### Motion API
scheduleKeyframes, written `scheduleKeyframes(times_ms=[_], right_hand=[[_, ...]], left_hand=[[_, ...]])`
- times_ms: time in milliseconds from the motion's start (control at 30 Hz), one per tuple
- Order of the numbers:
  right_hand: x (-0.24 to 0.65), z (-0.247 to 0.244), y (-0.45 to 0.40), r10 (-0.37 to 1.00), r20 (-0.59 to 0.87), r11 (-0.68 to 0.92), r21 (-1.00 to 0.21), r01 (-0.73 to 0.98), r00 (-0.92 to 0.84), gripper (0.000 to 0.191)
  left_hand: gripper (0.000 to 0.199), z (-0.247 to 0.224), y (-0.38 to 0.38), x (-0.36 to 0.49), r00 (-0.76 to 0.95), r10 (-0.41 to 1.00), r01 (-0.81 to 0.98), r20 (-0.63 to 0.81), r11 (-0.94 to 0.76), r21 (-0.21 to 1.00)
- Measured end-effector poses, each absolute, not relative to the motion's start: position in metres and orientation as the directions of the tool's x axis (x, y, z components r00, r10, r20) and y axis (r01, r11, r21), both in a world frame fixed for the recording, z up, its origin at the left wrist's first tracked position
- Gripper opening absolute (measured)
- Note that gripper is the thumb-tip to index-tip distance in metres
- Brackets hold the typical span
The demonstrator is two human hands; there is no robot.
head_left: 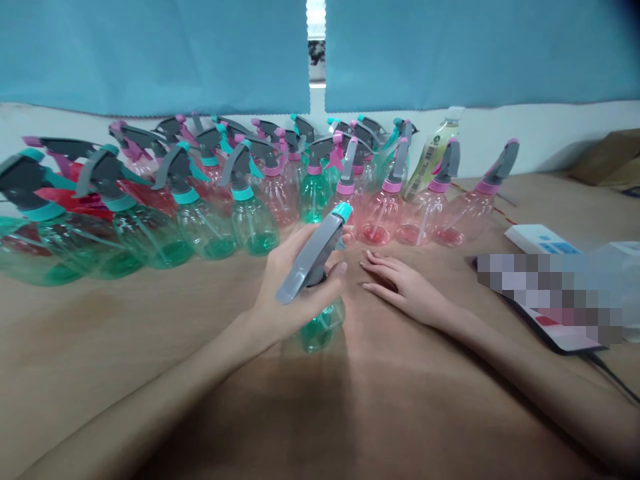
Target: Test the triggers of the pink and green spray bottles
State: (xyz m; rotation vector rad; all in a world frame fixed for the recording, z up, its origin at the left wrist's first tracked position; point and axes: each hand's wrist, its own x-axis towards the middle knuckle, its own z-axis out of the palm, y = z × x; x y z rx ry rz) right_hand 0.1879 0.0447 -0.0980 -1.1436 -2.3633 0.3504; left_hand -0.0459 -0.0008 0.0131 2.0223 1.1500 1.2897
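My left hand [285, 287] is wrapped round the neck of a green spray bottle [320, 330] in the middle of the table. Its grey trigger head with a teal nozzle sticks up past my fingers and points away from me. The hand hides the collar and part of the trigger. My right hand [403, 283] rests on the table to the right of that bottle, fingers apart, holding nothing. Just beyond its fingertips stands a pink spray bottle [377, 217]. Nearest beyond my left hand is another green spray bottle [255, 223] with a teal collar.
Several green and pink spray bottles [185, 220] stand in rows along the back. Among them leans a clear drink bottle [433, 153] with a yellow-green label. At right lie a white box [540, 237] and a tablet-like device [560, 337], partly blurred, with a cable. A blue cloth [160, 53] hangs behind.
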Motion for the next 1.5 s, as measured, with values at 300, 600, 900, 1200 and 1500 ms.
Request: scheduleKeyframes(times_ms=[300,600,900,1200,1500], right_hand=[[0.188,-0.097,0.045,0.787,0.313,0.616,-0.430,0.660,-0.531,0.048],[0.188,-0.096,0.044,0.791,0.301,0.612,-0.430,0.664,-0.533,0.049],[0.188,-0.097,0.044,0.789,0.296,0.614,-0.419,0.669,-0.538,0.049],[0.188,-0.097,0.045,0.777,0.319,0.630,-0.420,0.654,-0.543,0.047],[0.187,-0.095,0.045,0.784,0.293,0.621,-0.408,0.670,-0.548,0.049]], left_hand=[[0.013,0.018,-0.004,-0.047,0.191,0.852,0.479,0.488,-0.515,0.711],[0.008,0.026,-0.009,-0.048,0.233,0.834,0.460,0.500,-0.547,0.699],[0.006,0.019,-0.003,-0.052,0.276,0.779,0.420,0.562,-0.624,0.659],[0.003,0.021,-0.003,-0.053,0.299,0.798,0.434,0.524,-0.602,0.670],[0.019,0.018,-0.008,-0.049,0.221,0.858,0.405,0.463,-0.513,0.757]])
